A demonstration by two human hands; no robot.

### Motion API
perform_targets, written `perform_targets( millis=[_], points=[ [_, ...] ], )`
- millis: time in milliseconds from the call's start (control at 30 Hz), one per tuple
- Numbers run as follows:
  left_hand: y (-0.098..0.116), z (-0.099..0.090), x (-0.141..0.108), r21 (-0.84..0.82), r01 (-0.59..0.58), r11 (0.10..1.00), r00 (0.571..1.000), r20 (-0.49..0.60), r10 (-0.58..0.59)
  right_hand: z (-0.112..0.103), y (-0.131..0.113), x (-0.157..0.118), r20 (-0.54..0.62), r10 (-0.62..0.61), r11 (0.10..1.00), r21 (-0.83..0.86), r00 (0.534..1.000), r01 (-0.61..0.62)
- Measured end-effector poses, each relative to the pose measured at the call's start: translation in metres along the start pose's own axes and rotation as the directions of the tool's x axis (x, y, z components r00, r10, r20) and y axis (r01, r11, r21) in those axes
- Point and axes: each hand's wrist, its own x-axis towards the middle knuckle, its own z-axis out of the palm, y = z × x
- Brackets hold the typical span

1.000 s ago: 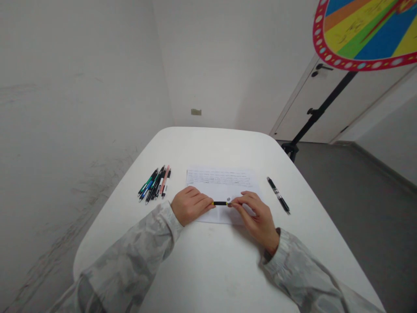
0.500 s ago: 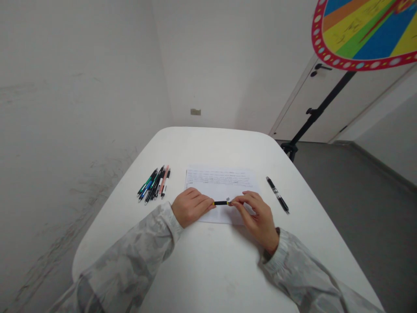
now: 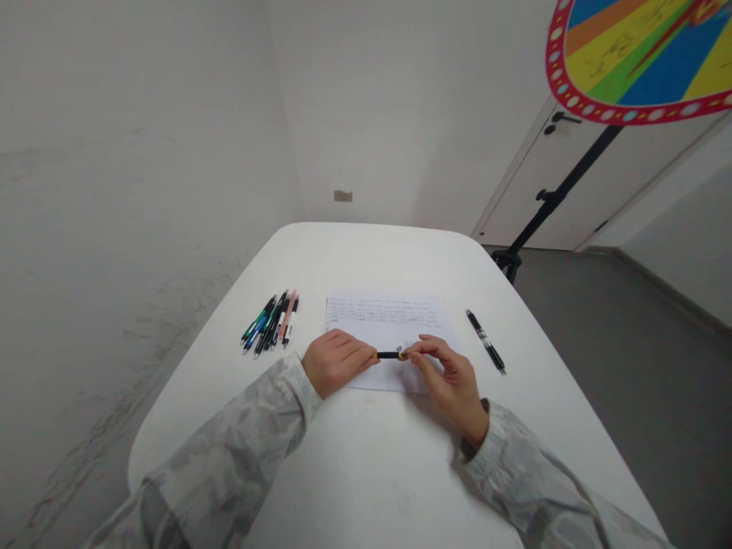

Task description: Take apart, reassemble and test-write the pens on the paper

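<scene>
A black pen with yellow bits [image 3: 390,355] lies level between my two hands, above a sheet of paper with handwriting [image 3: 383,313]. My left hand [image 3: 339,361] is closed round its left end. Thumb and fingertips of my right hand [image 3: 449,377] pinch its right end. A small dark mark or piece [image 3: 399,348] shows on the paper just above the pen's right end; I cannot tell which it is.
Several pens [image 3: 270,324] lie in a bunch on the left of the white table [image 3: 371,255]. One black pen [image 3: 486,341] lies to the right of the paper. Beyond the table's right side stands a colourful wheel [image 3: 634,57] on a black stand.
</scene>
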Motion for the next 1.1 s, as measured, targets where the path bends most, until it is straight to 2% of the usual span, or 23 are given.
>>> perform_targets(
  millis=[167,433,567,700,967,1100],
  points=[
    [0.0009,0.0012,0.0004,-0.007,-0.001,1.000,1.000,0.008,0.001,-0.0016,-0.0025,0.0026,-0.039,-0.091,0.990,-0.115,0.995,0.086],
    [0.0022,0.0019,0.0007,-0.049,0.027,0.998,1.000,-0.002,-0.027,-0.0027,-0.0028,0.0033,-0.063,-0.143,0.970,-0.209,0.988,0.127],
    [0.0019,0.0008,-0.0003,-0.070,0.044,0.997,0.999,-0.009,-0.045,-0.0020,-0.0022,0.0017,-0.073,-0.128,0.973,-0.201,0.989,0.111],
    [0.0010,0.0009,-0.0012,-0.090,0.041,0.995,0.999,-0.017,-0.043,-0.0027,-0.0026,-0.0002,-0.021,-0.096,0.986,-0.138,0.995,0.092],
    [0.0016,0.0065,-0.0043,-0.080,0.081,0.994,0.997,0.018,-0.079,-0.0013,-0.0041,-0.0017,-0.004,0.031,0.999,-0.018,1.000,-0.031],
    [0.0025,0.0060,-0.0031,-0.082,0.068,0.994,0.997,0.031,-0.066,-0.0012,-0.0029,-0.0016,0.018,0.018,1.000,-0.020,1.000,-0.017]
  ],
)
